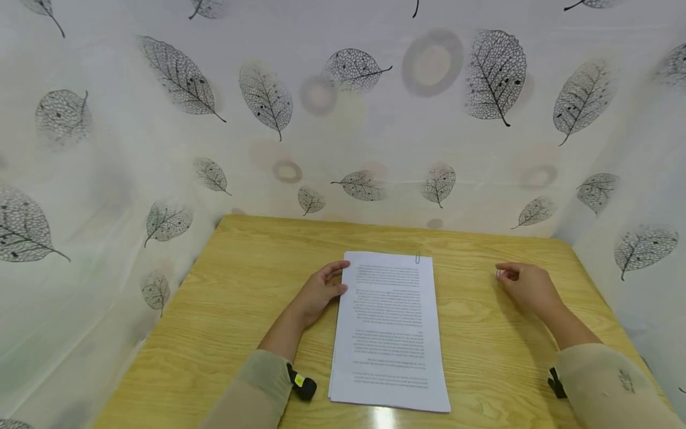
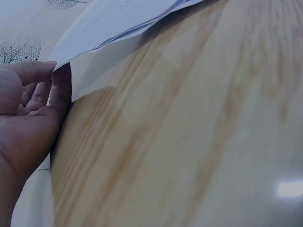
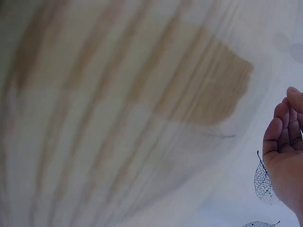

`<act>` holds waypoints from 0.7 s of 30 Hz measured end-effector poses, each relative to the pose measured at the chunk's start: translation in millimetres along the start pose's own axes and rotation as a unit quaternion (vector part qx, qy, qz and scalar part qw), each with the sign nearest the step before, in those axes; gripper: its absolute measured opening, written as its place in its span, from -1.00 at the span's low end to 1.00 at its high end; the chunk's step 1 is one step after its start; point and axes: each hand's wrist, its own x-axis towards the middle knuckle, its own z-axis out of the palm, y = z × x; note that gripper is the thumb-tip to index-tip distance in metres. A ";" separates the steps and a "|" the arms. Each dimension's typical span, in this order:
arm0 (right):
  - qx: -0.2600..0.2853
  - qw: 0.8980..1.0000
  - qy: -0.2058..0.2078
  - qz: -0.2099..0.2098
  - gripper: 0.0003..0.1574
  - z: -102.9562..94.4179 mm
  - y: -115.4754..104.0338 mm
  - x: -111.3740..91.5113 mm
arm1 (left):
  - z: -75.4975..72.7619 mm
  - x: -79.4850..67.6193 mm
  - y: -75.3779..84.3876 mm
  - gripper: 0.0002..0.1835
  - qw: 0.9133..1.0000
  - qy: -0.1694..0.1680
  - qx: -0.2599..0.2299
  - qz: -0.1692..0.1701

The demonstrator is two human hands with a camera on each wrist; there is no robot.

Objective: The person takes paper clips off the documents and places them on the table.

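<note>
A stack of printed sheets (image 1: 387, 333) lies on the wooden table, its text upside down from here. A green paper clip (image 1: 418, 258) sits on its far edge, near the right corner. My left hand (image 1: 317, 295) holds the stack's left edge near the far end, between thumb and fingers. In the left wrist view that edge (image 2: 102, 45) stands a little above the table. To the right of the stack, my right hand (image 1: 530, 289) pinches a small pale clip (image 1: 499, 272), mostly hidden by the fingertips. The right wrist view shows curled fingers (image 3: 283, 127), but not the clip.
The wood-grain table (image 1: 225, 333) extends on both sides of the stack. A pale curtain (image 1: 343, 131) with leaf prints hangs behind the table and along its sides. Black wrist straps (image 1: 303, 386) show at both sleeves.
</note>
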 end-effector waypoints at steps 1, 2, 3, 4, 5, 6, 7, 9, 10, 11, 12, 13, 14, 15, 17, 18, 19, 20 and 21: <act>-0.003 1.000 -0.003 -0.002 -0.49 -0.1 0.2 -0.2 | 0.1 -0.1 0.0 -0.34 1.000 0.000 0.001 0.000; -0.006 1.000 -0.006 -0.003 -0.49 -0.4 -0.1 -0.8 | 0.2 -0.1 0.0 -0.34 1.000 0.001 0.002 0.000; -0.009 1.000 -0.009 -0.004 -0.49 -0.9 -0.5 -1.6 | 0.2 -0.2 -0.1 -0.34 1.000 0.001 0.002 0.000; -0.012 1.000 -0.012 -0.004 -0.49 -1.2 -0.7 -2.0 | 0.1 0.0 -0.4 -0.34 1.000 0.001 0.002 0.001; -0.014 1.000 -0.016 -0.005 -0.50 -1.3 -0.6 -2.3 | 0.1 0.2 -0.5 -0.34 1.000 0.001 0.003 0.002; -0.017 1.000 -0.019 -0.006 -0.50 -1.4 -0.3 -2.4 | 0.0 0.3 -0.7 -0.34 1.000 0.001 0.003 0.002; -0.018 1.000 -0.022 -0.006 -0.50 -1.6 -0.3 -2.5 | -0.1 0.4 -0.9 -0.34 1.000 0.000 0.003 0.002; -0.024 0.999 -0.026 -0.011 -0.51 -1.7 -0.3 -2.4 | -0.2 0.4 -1.0 -0.34 1.000 0.000 0.001 0.001; -0.028 0.999 -0.028 -0.014 -0.51 -1.6 0.2 -2.0 | -0.3 0.5 -1.1 -0.34 1.000 -0.001 0.000 0.001; -0.031 0.999 -0.031 -0.017 -0.52 -1.7 0.6 -1.6 | -0.3 0.5 -1.0 -0.34 1.000 -0.001 -0.001 0.001; -0.035 0.999 -0.034 -0.022 -0.53 -1.7 1.0 -1.1 | -0.5 0.6 -1.0 -0.34 1.000 -0.001 -0.002 0.001; -0.039 0.998 -0.038 -0.026 -0.53 -1.7 1.2 -0.7 | -0.6 0.7 -0.9 -0.34 1.000 -0.002 -0.003 0.001; -0.042 0.998 -0.042 -0.030 -0.54 -1.7 1.6 -0.2 | -0.7 0.9 -0.9 -0.34 1.000 -0.002 -0.004 0.001; -0.045 0.997 -0.045 -0.033 -0.55 -1.6 2.1 0.4 | -0.8 1.2 -0.8 -0.34 1.000 -0.002 -0.005 0.002; -0.047 0.997 -0.053 -0.035 -0.56 -1.1 3.0 1.7 | -1.0 1.8 -1.1 -0.34 1.000 -0.003 -0.006 0.001; -0.048 0.997 -0.056 -0.037 -0.57 -0.9 3.2 2.4 | -1.2 1.9 -1.2 -0.34 1.000 -0.003 -0.007 0.001; -0.050 0.996 -0.059 -0.038 -0.57 -0.7 3.2 3.0 | -1.2 2.1 -1.5 -0.33 1.000 -0.003 -0.008 0.000; -0.053 0.996 -0.061 -0.038 -0.57 -0.4 3.3 3.8 | -1.3 2.2 -1.7 -0.33 1.000 -0.004 -0.008 0.000; -0.054 0.996 -0.063 -0.039 -0.57 -0.4 2.9 4.6 | -1.4 2.2 -1.9 -0.33 1.000 -0.004 -0.009 0.000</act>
